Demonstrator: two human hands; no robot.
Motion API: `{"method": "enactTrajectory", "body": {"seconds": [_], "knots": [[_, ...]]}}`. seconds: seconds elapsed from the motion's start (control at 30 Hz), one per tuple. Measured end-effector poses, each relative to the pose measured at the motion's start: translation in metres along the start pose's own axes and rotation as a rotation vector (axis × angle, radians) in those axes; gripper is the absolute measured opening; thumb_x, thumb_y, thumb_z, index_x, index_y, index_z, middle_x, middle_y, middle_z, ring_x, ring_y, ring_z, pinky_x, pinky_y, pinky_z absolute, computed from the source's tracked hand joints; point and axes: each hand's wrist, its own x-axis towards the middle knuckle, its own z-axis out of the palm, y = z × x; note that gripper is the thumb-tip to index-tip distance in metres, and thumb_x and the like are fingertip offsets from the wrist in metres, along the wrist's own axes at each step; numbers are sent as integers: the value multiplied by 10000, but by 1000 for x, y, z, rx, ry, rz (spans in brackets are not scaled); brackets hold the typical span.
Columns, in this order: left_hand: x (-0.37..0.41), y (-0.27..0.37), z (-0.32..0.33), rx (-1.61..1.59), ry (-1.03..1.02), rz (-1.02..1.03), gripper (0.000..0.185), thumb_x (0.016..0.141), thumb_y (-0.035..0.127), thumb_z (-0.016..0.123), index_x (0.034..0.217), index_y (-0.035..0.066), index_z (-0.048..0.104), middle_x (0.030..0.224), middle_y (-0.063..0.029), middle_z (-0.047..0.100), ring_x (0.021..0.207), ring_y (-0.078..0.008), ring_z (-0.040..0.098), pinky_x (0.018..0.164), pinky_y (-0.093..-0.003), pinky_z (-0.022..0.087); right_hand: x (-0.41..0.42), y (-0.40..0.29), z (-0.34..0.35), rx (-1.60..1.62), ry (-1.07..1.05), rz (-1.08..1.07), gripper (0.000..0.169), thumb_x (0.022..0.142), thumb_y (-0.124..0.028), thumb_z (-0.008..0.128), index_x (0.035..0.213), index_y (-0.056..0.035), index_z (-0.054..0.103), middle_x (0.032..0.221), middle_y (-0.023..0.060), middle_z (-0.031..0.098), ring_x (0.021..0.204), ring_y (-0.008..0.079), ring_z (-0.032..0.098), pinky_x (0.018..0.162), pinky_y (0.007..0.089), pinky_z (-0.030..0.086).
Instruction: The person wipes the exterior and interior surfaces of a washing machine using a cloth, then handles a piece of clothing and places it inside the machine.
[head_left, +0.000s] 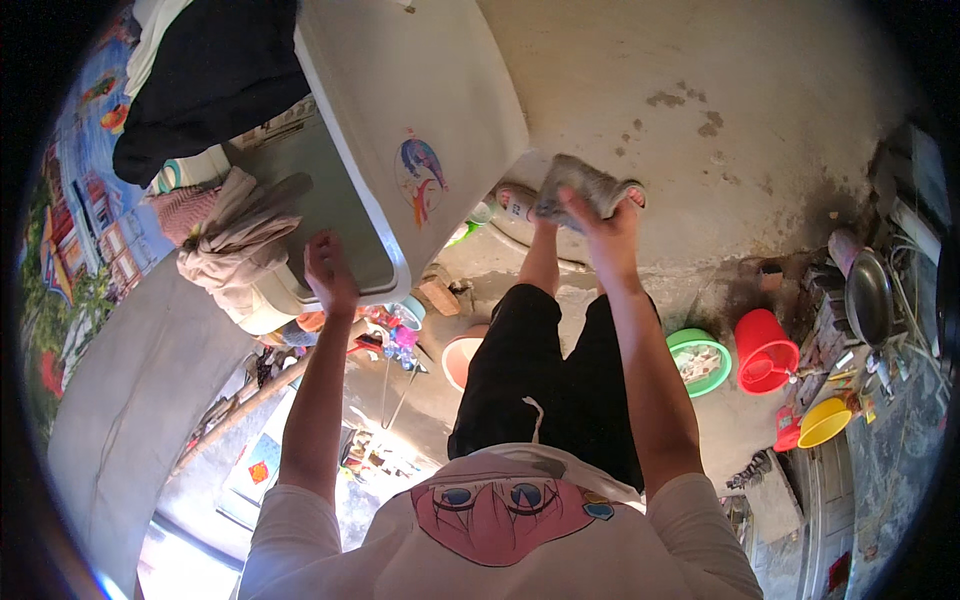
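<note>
My right hand (609, 232) grips a grey cloth (581, 187), which looks damp, held out above my feet. My left hand (330, 271) is at the near corner of a large white plastic tub or cabinet (465, 90) with a coloured picture on its side; its fingers are bent and somewhat blurred, and whether they grip the rim cannot be told. Beige and pink cloths (240, 240) lie bunched just left of that hand. Black fabric (217, 82) drapes over the far left part of the white thing.
Right of my legs stand a green basin (696, 390) with pale pieces inside, a red bucket (756, 361) and a yellow basin (823, 424). A metal pan (868, 296) leans at the right. A brick (439, 295) and a pinkish basin (459, 361) are on the floor near my legs.
</note>
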Motion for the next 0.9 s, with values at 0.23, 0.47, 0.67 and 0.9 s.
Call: {"method": "enactTrajectory", "body": {"seconds": [0.23, 0.47, 0.67, 0.9], "knots": [[-5, 20, 3, 61, 13, -116, 177, 960, 182, 620, 1040, 34, 674, 929, -91, 652, 788, -205, 609, 710, -344, 493, -55, -3, 91, 33, -553, 176, 448, 832, -233, 839, 1169, -8, 648, 1113, 106, 720, 1007, 169, 690, 934, 322, 537], [-2, 29, 3, 68, 13, -78, 155, 949, 174, 650, 1027, 42, 677, 945, -80, 670, 784, -183, 618, 719, -330, 499, -71, 72, 115, 333, -430, 242, 315, 877, -128, 788, 1131, -9, 646, 1071, 78, 716, 985, 143, 681, 907, 303, 542], [-4, 23, 3, 43, 34, -97, 148, 945, 169, 665, 1017, 40, 674, 933, -57, 683, 800, -158, 621, 732, -317, 500, -53, 114, 110, 287, -357, 222, 294, 878, -108, 780, 1118, -6, 643, 1059, 75, 716, 971, 141, 680, 883, 296, 544], [-6, 9, -5, -4, 15, -91, 144, 941, 148, 648, 1024, 33, 673, 923, -72, 685, 820, -161, 627, 754, -313, 498, -9, 150, 102, 124, -203, 237, 313, 893, -70, 745, 1173, 23, 639, 1043, 53, 721, 947, 123, 674, 838, 278, 559]]}}
